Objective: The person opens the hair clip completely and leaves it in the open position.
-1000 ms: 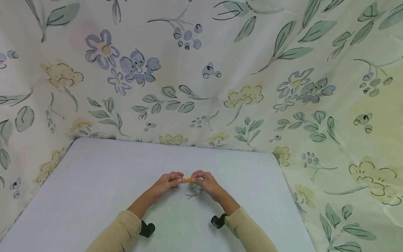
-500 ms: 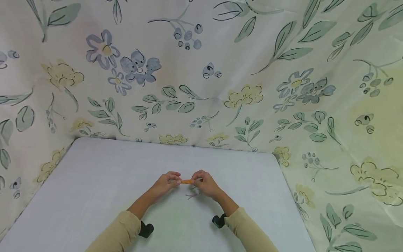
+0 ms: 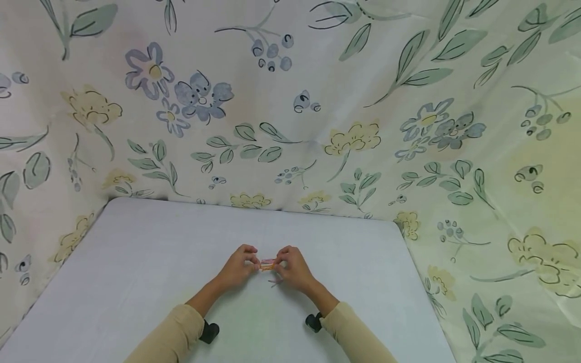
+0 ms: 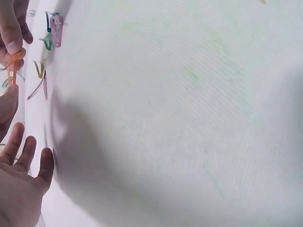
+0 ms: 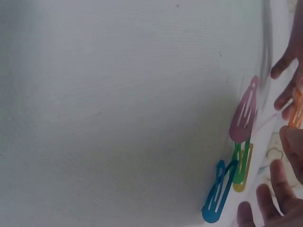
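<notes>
An orange snap hair clip is stretched between my two hands over the table. My left hand pinches its left end between thumb and finger, and my right hand pinches the right end. The left wrist view shows the orange clip as two separate strips, with the other left fingers spread loosely. Beneath the hands lie more snap clips: pink, green, yellow and blue. In the left wrist view a mauve clip stands with its parts apart.
A white-covered table spreads around the hands. Floral fabric hangs behind it and along both sides. Dark wrist-worn devices stick out below the sleeves.
Both hands have shifted slightly towards me with the orange clip, which has turned so that its strips show apart. Pink strips now show just beyond it in the head view.
</notes>
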The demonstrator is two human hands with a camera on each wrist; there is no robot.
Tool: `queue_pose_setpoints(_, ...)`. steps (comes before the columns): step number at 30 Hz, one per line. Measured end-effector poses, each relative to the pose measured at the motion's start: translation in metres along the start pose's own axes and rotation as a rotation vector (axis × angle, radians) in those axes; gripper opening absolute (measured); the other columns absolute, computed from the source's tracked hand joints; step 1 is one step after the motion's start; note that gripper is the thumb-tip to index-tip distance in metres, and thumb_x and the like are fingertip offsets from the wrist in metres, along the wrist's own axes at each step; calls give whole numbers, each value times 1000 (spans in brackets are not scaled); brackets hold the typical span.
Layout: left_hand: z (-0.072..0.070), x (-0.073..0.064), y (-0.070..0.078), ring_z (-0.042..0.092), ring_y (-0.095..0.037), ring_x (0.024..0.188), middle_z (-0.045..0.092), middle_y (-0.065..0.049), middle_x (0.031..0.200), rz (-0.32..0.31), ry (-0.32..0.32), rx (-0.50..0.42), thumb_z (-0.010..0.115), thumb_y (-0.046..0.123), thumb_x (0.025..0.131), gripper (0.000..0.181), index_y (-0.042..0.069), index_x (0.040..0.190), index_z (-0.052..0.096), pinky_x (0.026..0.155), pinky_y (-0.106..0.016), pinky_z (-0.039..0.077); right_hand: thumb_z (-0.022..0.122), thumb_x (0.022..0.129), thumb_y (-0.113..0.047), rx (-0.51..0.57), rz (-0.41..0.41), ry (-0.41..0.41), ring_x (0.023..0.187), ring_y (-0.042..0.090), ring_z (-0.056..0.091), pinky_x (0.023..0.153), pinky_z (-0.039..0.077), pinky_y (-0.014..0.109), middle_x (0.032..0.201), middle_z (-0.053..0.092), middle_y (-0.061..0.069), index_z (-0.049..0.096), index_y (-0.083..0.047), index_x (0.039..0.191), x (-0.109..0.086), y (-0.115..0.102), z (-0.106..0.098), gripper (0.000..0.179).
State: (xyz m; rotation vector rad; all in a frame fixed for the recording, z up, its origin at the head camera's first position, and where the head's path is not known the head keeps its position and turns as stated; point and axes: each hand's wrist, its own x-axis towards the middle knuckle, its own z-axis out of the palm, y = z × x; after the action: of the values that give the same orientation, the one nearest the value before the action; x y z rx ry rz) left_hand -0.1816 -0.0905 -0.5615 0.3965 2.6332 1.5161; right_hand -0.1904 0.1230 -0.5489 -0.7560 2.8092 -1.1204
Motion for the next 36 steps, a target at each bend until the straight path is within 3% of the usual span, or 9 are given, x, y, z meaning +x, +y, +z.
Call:
queue_pose_setpoints(6,2,-1,-6,52,-38,120,58,-16,122,67,-18,112,74,0,85,14,11,77,70,103,-56,39,72,89,-9,-151,-52,28,111,26,53,98,41,49,106,61,5,73,-11,82,-1,4,9,7)
queue_pose_setpoints(14,3,-5,-10,50,-40,125,58,-19,129,93,-3,154,75,2,84,13,12,76,73,106,-56,37,74,87,-10,-213,-82,51,110,26,53,95,42,49,106,62,5,75,-13,82,-4,4,13,6)
queue_pose_setpoints(20,3,-9,-11,50,-39,127,58,-17,131,111,-17,203,76,2,83,13,12,76,72,106,-56,37,75,88,-16,-277,-67,-2,135,33,43,104,38,57,124,64,8,80,-14,87,-6,2,12,5)
queue_pose_setpoints(24,3,-10,-12,50,-38,129,58,-16,133,112,-31,223,77,3,83,12,13,77,74,106,-57,37,76,88,-18,-295,-53,-32,143,33,35,107,36,57,132,62,8,81,-15,89,-8,1,11,6)
queue_pose_setpoints(32,3,-9,-14,50,-38,129,58,-17,133,132,-38,231,78,5,82,6,11,79,77,104,-58,37,75,89,-19,-304,-75,-28,140,34,39,105,37,56,130,63,9,81,-15,92,-9,0,10,8)
queue_pose_setpoints(36,3,-9,-14,48,-37,130,58,-16,134,110,-38,205,78,7,83,4,9,80,78,107,-57,35,73,91,-21,-282,-82,-46,139,34,40,106,37,56,129,63,8,80,-14,99,-11,1,8,12)
